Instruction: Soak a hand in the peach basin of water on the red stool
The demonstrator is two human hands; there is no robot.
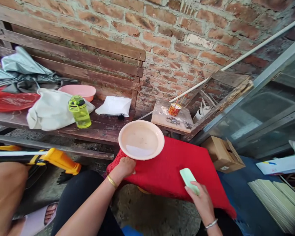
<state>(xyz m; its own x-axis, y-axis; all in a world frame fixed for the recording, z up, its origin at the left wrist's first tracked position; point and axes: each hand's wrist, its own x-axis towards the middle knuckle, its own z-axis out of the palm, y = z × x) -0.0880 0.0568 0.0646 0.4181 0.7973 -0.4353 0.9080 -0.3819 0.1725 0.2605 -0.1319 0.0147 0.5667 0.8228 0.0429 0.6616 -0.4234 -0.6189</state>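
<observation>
My right hand (203, 200) grips a pale green oblong object with rounded corners (187, 178) and holds it over the red cloth (184, 154). Its exact kind does not show. My left hand (126, 166) is closed beside the near rim of a cream basin (121, 144). Something small and pale peeks out below those fingers, too hidden to name. Whether the left hand touches the basin I cannot tell. Water with a bright reflection fills part of the basin, which stands at the cloth's far left end.
A wooden bench (100, 131) holds a green water bottle (80, 113), a white bag (49, 109), a pink basin (86, 93) and a white packet (115, 105). A small stand (162, 114) bears a patterned cup (174, 109). A cardboard box (218, 154) sits right. Another person's leg (7, 193) shows left.
</observation>
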